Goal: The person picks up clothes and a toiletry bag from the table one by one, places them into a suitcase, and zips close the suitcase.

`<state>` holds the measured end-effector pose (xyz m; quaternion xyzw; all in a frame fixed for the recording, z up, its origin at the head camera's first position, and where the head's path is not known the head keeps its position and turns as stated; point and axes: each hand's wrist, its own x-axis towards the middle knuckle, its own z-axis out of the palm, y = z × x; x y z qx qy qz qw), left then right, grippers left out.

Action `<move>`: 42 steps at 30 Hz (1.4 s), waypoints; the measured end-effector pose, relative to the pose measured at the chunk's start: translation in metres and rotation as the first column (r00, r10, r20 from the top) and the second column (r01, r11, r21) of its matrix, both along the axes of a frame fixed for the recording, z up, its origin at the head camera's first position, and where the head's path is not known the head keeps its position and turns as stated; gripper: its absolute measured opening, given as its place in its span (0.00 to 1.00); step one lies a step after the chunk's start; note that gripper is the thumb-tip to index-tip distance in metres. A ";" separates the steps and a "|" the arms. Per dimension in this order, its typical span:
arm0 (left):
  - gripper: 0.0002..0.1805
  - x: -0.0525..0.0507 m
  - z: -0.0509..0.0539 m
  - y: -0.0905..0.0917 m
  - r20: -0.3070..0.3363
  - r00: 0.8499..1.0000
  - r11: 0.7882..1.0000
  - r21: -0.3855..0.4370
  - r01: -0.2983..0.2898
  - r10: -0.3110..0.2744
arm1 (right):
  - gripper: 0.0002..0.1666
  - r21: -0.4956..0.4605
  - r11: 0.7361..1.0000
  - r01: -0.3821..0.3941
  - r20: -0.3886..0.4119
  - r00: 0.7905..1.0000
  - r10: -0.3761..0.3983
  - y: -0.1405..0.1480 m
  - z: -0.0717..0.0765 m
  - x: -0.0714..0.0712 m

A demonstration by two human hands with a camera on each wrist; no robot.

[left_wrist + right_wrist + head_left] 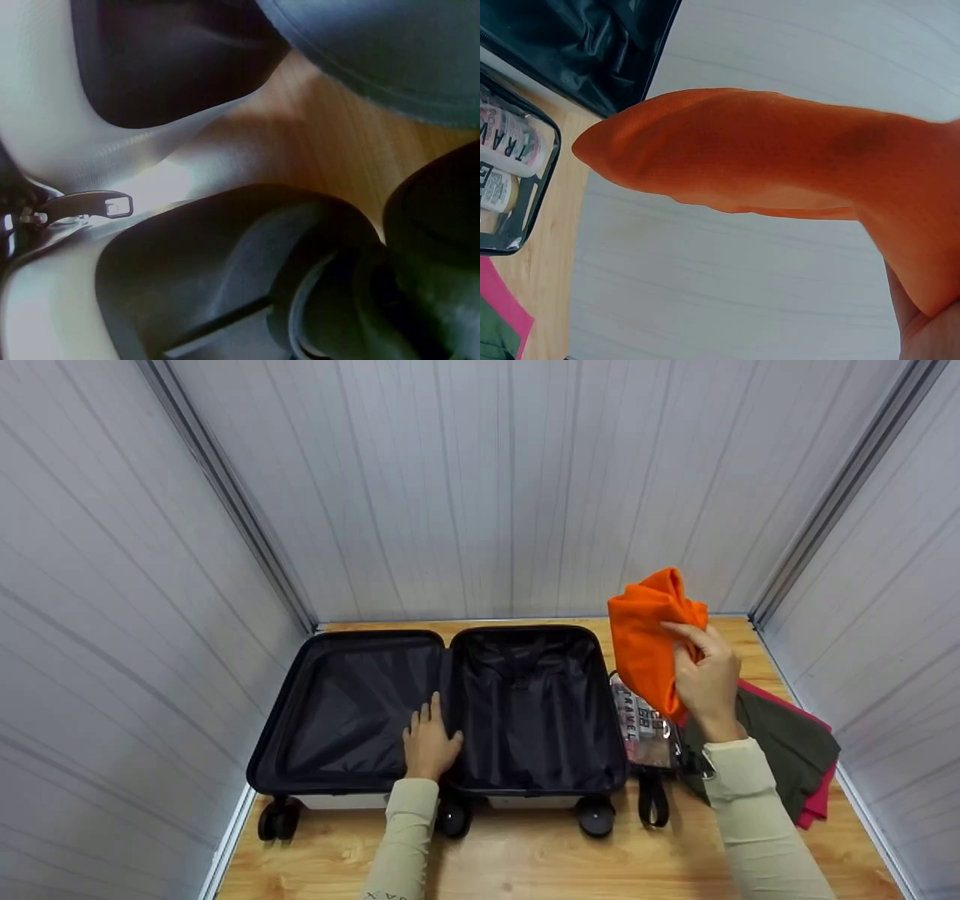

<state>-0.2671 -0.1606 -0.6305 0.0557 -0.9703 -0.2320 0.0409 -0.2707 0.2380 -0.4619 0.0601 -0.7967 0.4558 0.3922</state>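
An open suitcase (442, 787) with black lining lies flat on the floor, its two halves side by side. My left hand (430, 744) rests with straight fingers on the middle, where the halves meet. In the air to the right of the suitcase, my right hand (709, 675) grips a folded orange cloth (646, 641), fingers in front of it. The right wrist view shows the orange cloth (727, 150) spread across the frame, with part of the right hand (934, 334) at the lower right corner. The left wrist view shows only the suitcase's outer corners and a zip pull (90, 204).
A clear toiletry bag (641, 724) with bottles and a black strap stands against the suitcase's right side. Beyond it lie dark green cloth (780, 742) and pink cloth (817, 806), stacked. Ribbed light walls (510, 495) enclose the wood floor on three sides.
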 end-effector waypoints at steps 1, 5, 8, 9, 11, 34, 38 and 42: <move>0.48 0.000 0.000 0.000 0.000 1.000 1.000 0.000 0.001 -0.001 | 0.23 -0.001 1.000 -0.002 -0.001 1.000 0.002 -0.001 0.000 0.000; 0.48 0.000 0.001 -0.002 -0.002 1.000 1.000 -0.005 -0.001 0.001 | 0.22 -0.010 1.000 -0.018 0.006 1.000 0.019 -0.008 0.000 -0.001; 0.47 0.001 0.000 -0.003 -0.003 1.000 1.000 -0.001 0.000 0.000 | 0.21 -0.010 0.999 -0.035 0.014 0.999 0.035 -0.012 0.000 -0.001; 0.47 0.001 0.000 -0.003 -0.003 1.000 1.000 0.003 0.002 -0.002 | 0.21 -0.008 0.999 -0.039 0.014 0.999 0.039 -0.014 -0.001 -0.002; 0.47 0.001 0.000 -0.004 -0.005 1.000 1.000 0.011 0.004 -0.004 | 0.21 -0.003 0.999 -0.045 0.009 0.999 0.045 -0.016 -0.001 -0.002; 0.47 0.002 0.001 -0.001 -0.040 0.999 1.000 0.010 0.007 -0.007 | 0.20 -0.001 0.993 -0.117 0.051 0.992 0.117 -0.035 -0.010 -0.005; 0.47 0.002 0.001 0.000 -0.043 0.999 1.000 0.011 0.004 -0.004 | 0.22 -0.012 0.992 -0.129 0.062 0.990 0.130 -0.039 -0.016 -0.009; 0.47 0.001 0.001 0.000 -0.033 0.999 1.000 0.009 0.003 -0.002 | 0.21 -0.031 0.990 -0.136 0.086 0.987 0.138 -0.042 -0.021 -0.011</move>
